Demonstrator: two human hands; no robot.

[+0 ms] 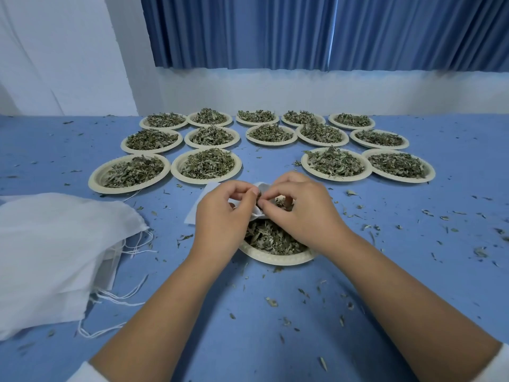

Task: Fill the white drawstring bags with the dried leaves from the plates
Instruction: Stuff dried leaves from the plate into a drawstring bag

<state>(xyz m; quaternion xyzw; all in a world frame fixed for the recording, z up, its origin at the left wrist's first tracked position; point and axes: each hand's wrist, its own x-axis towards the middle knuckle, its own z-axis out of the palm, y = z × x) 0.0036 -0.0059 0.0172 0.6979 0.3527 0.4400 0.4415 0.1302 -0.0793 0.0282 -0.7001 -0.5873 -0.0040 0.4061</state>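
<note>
A cream paper plate point(275, 259) of dried green leaves point(268, 238) sits in front of me on the blue table. Over its far side my left hand point(220, 216) grips a small white drawstring bag point(205, 201) at its mouth. My right hand point(300, 213) pinches the other side of the bag's opening, fingers curled over the leaves. Most of the bag is hidden behind my hands.
Several more plates heaped with dried leaves point(206, 165) stand in rows beyond my hands. A pile of white drawstring bags point(55, 252) with loose strings lies at the left. Leaf crumbs point(429, 213) are scattered over the blue table point(413, 271).
</note>
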